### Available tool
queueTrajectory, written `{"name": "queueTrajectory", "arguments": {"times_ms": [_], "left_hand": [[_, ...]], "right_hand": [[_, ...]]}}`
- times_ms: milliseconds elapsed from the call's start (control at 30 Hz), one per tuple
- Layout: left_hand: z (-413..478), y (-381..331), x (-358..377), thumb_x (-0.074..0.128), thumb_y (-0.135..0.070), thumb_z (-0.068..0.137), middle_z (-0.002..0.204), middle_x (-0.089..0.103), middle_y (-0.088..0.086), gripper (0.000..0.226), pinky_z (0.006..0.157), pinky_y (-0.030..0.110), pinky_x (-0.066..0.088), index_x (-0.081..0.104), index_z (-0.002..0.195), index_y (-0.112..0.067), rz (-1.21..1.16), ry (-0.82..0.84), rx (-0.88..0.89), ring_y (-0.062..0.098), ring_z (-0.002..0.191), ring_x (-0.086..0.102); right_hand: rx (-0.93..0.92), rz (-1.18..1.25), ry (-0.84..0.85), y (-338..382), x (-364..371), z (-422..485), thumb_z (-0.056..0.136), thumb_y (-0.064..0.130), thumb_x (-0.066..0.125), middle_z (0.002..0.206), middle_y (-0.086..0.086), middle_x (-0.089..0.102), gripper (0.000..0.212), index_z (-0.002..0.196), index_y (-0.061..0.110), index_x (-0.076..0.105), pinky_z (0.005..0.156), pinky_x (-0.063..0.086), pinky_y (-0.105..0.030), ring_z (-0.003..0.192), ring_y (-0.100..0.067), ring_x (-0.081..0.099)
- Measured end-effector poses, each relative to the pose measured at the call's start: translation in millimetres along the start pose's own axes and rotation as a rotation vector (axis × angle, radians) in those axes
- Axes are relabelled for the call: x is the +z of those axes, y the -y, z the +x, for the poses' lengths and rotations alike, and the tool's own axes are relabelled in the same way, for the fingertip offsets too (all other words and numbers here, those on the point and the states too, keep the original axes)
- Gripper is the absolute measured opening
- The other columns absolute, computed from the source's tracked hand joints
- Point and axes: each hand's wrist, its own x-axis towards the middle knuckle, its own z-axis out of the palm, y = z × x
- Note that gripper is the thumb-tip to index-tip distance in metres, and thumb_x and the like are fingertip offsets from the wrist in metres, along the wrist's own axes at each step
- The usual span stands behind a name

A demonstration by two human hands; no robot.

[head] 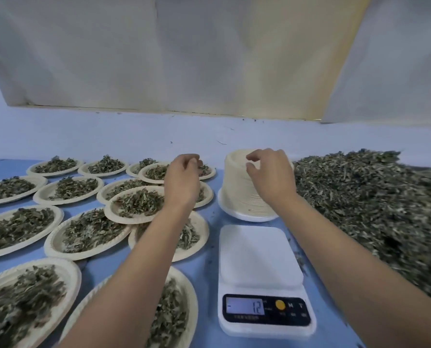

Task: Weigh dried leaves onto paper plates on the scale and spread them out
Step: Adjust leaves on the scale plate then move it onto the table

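At twelve o'clock from the scale (259, 257), just beyond its bare platform, stands the upturned stack of paper plates (237, 194), and the right hand (272, 174) sits over its top. That hand is plainly the nearer one to the stack. Its wrist is raised and its fingers (253, 156) curl down at the stack's ten o'clock edge, thumb and forefinger a little apart; whether they have caught the top plate cannot be told. The next plate would likely travel straight back toward six o'clock onto the platform, a short pull along the forearm's own line.

The left hand (181, 179) reaches out to eleven o'clock, over a far filled plate (144, 175). Its fingers are bent under and hidden by the back of the hand, so any leaves in them cannot be seen. The pile of dried leaves (372, 209) lies at two to three o'clock on the blue surface (209, 285), beside the right forearm.
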Motion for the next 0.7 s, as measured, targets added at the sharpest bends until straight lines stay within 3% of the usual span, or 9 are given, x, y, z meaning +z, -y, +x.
{"name": "queueTrajectory", "arguments": {"times_ms": [100,200,367,700], "left_hand": [[-5.7,-5.2,19.6,0.038,-0.013,0.099,0.103,0.067,0.004,0.022,0.077,0.028,0.051,0.058,0.109,-0.012,-0.094,0.049,-0.047,0.014,0.088,0.065],[-10.4,-9.0,32.2,0.038,-0.011,0.099,0.095,0.067,0.004,0.023,0.064,0.021,0.048,0.058,0.109,-0.01,-0.158,0.083,-0.102,0.012,0.08,0.064],[-13.8,-12.4,38.8,0.036,-0.005,0.096,0.085,0.066,0.003,0.025,0.066,0.024,0.046,0.059,0.105,-0.007,-0.203,0.088,-0.15,0.017,0.076,0.062],[-15.7,-10.7,29.4,0.038,0.001,0.091,0.093,0.069,0.007,0.028,0.066,0.023,0.047,0.06,0.107,-0.006,-0.239,0.054,-0.248,0.016,0.074,0.063]], "right_hand": [[-0.1,-0.216,0.169,-15.9,-6.3,5.8,0.099,0.017,0.041,0.123,-0.011,0.061,0.033,0.126,0.01,0.058,0.094,0.041,-0.04,0.12,-0.029,0.046],[-0.125,-0.248,0.264,-23.4,-3.9,6.2,0.099,0.012,0.037,0.121,-0.014,0.061,0.032,0.122,0.006,0.059,0.094,0.041,-0.044,0.115,-0.032,0.049],[-0.202,-0.321,0.247,-29.5,3.3,5.2,0.098,0.008,0.039,0.108,-0.012,0.064,0.025,0.112,0.008,0.06,0.085,0.044,-0.041,0.102,-0.032,0.054],[-0.26,-0.35,0.226,-32.6,10.8,6.1,0.095,-0.001,0.039,0.115,-0.012,0.056,0.031,0.122,0.007,0.053,0.09,0.039,-0.035,0.11,-0.029,0.047]]}}
